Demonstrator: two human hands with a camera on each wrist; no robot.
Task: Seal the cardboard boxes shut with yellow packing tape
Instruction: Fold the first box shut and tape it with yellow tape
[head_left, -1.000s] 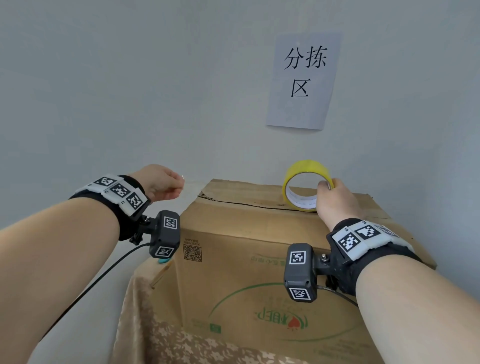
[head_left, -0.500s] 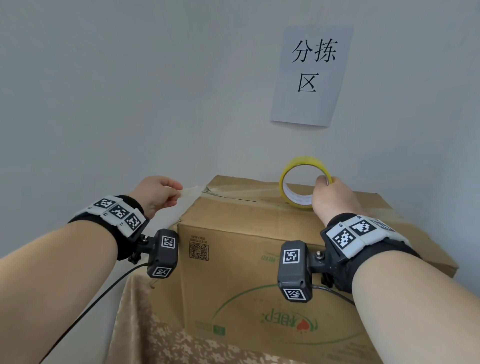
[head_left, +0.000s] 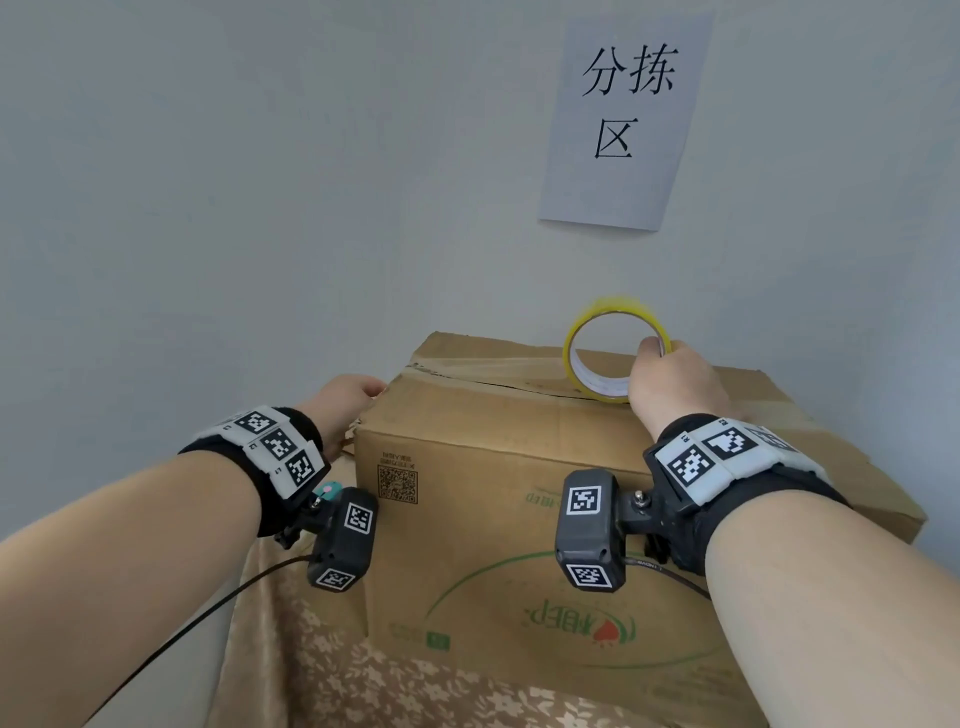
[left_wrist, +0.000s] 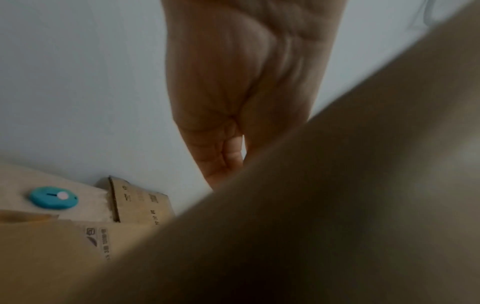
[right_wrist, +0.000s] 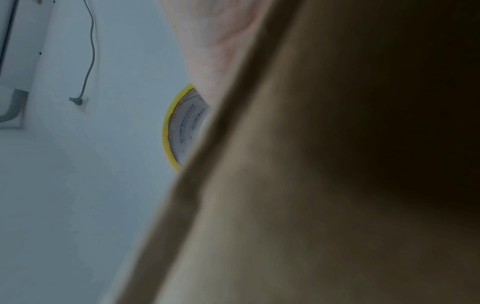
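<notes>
A brown cardboard box (head_left: 493, 467) stands on a cloth-covered table, its top flaps closed along a dark seam. My right hand (head_left: 670, 379) grips a yellow tape roll (head_left: 613, 306) standing on edge on the box top near the seam. A shiny strip of tape (head_left: 483, 366) runs from the roll to the box's far left corner. My left hand (head_left: 348, 400) lies against that corner, fingers reaching down the left face. In the left wrist view the left hand's (left_wrist: 233, 102) fingers look straight and together beside the box (left_wrist: 311, 226). The right wrist view shows the roll (right_wrist: 182, 127) behind the box edge (right_wrist: 311, 185).
The wall stands close behind the box, with a paper sign (head_left: 623, 119) on it. A floral cloth (head_left: 363, 675) covers the table. To the left, a teal cutter (left_wrist: 53, 198) lies on a lower surface beside another cardboard box (left_wrist: 135, 203).
My left hand, which pinched the free tape end out to the left, has come down and in to the box's left corner. The right hand and roll have stayed on the top.
</notes>
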